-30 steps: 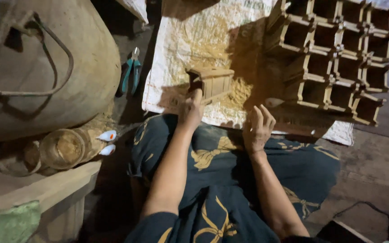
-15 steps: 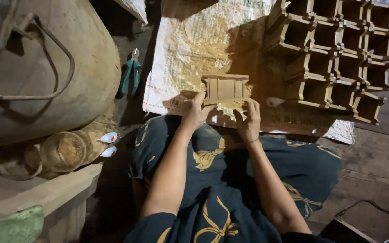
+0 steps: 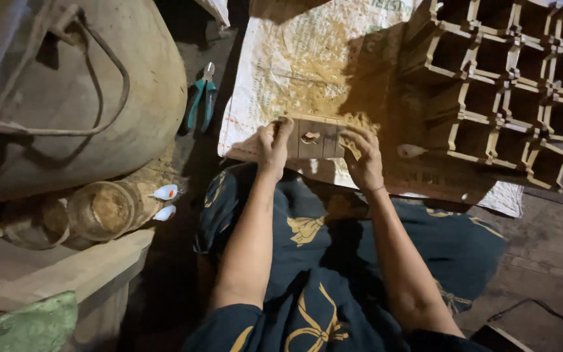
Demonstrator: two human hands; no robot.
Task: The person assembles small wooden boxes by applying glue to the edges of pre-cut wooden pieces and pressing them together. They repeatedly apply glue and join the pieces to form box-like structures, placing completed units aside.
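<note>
I hold a small flat wooden piece (image 3: 313,138) with a hole in its middle between both hands, over a white woven sack (image 3: 281,72) dusted with sawdust. My left hand (image 3: 272,146) grips its left end and my right hand (image 3: 363,156) grips its right end. A heap of yellow sawdust lies on the sack just beyond the piece.
A big wooden lattice of square cells (image 3: 503,78) rests at the right. Teal-handled pliers (image 3: 201,98) lie on the dark floor at the left, next to a large rounded sack-like drum (image 3: 66,98). A small white object (image 3: 410,151) sits by the lattice. Wooden blocks (image 3: 53,274) are at the lower left.
My right hand has joined the left on the wooden piece. The piece has been turned from its open boxed side to a flat face and lifted closer to me.
</note>
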